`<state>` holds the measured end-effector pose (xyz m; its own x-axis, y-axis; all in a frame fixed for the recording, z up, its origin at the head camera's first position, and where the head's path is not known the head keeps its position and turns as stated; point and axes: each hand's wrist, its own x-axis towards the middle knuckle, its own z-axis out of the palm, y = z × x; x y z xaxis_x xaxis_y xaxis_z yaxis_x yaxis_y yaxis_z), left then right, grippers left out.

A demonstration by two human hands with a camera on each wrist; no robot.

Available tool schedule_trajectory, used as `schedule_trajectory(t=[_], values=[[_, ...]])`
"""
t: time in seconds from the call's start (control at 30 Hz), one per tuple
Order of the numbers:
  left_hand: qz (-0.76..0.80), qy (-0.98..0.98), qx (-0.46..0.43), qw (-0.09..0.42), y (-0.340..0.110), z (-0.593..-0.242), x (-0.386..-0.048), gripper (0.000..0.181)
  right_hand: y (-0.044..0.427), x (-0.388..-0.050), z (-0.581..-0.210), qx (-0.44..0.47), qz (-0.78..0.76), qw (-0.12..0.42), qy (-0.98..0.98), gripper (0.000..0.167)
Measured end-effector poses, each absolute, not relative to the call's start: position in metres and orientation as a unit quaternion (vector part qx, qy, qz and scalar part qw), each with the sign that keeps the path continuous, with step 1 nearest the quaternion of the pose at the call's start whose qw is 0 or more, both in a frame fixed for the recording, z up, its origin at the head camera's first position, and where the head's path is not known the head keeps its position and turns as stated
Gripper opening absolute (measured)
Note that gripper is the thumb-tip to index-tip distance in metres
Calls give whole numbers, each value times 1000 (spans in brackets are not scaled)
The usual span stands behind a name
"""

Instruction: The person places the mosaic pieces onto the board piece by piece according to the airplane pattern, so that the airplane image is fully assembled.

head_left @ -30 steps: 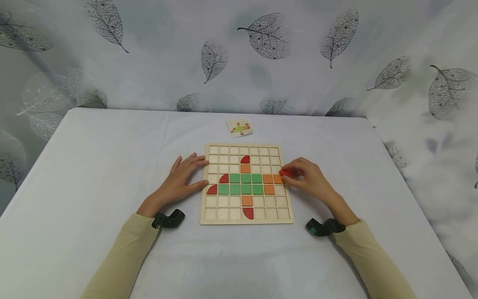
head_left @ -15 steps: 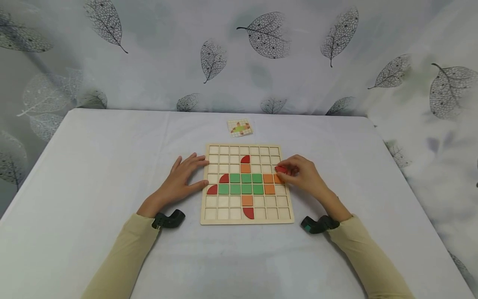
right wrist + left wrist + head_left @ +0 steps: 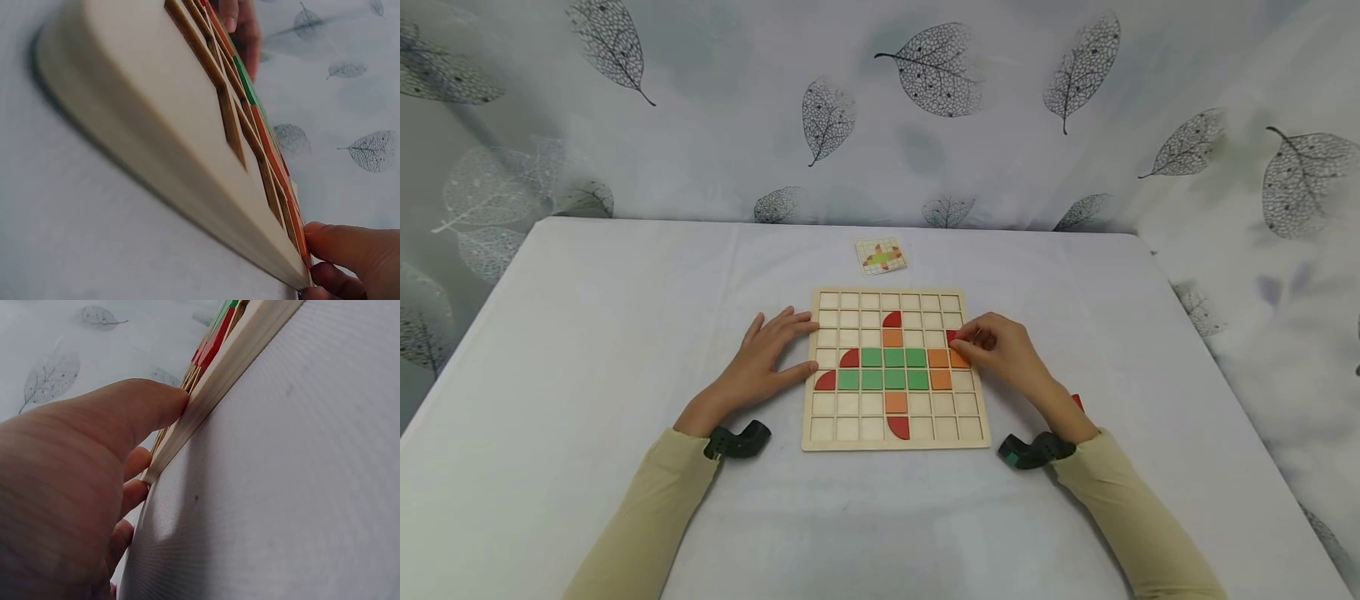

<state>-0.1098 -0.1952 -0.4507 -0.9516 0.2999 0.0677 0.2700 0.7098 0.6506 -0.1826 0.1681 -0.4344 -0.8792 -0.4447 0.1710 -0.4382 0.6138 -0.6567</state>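
Note:
A wooden grid board (image 3: 857,444) lies on the table with green tiles (image 3: 894,358), orange tiles (image 3: 940,379) and red quarter-circle tiles (image 3: 898,428) set in its cells. My left hand (image 3: 767,358) rests against the board's left edge, fingers spread; in the left wrist view the thumb (image 3: 165,403) touches the wooden rim. At the right edge, my right hand (image 3: 1007,350) pinches a red tile (image 3: 952,337) over the cell above the rightmost orange tile, its fingertips partly covering it. The right wrist view shows the thumb and fingers (image 3: 337,247) at the board's edge; that red tile is hidden there.
A small pattern card (image 3: 882,257) lies behind the board. Another red piece (image 3: 1077,402) peeks out beside my right forearm. The white tablecloth (image 3: 647,275) meets a leaf-print curtain (image 3: 700,142) at the back.
My right hand has moved slightly left with the red tile, from the board's right rim to the cell above the orange tile. A red piece now shows beside the right forearm. The left hand stays put.

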Motion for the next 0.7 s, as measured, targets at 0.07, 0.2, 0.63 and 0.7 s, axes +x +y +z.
schedule_trajectory(t=[0.07, 0.2, 0.63, 0.7], values=[[348, 925, 154, 22, -195, -451, -110, 59, 168, -182, -434, -246, -364, 7, 899, 11], [347, 925, 155, 23, -195, -451, -109, 60, 168, -182, -433, -251, -365, 12, 896, 10], [349, 924, 156, 22, -195, -449, -110, 59, 176, -180, -429, -289, -366, 26, 884, 8], [354, 922, 157, 19, -195, -449, -109, 59, 178, -179, -429, -298, -366, 27, 881, 8]])
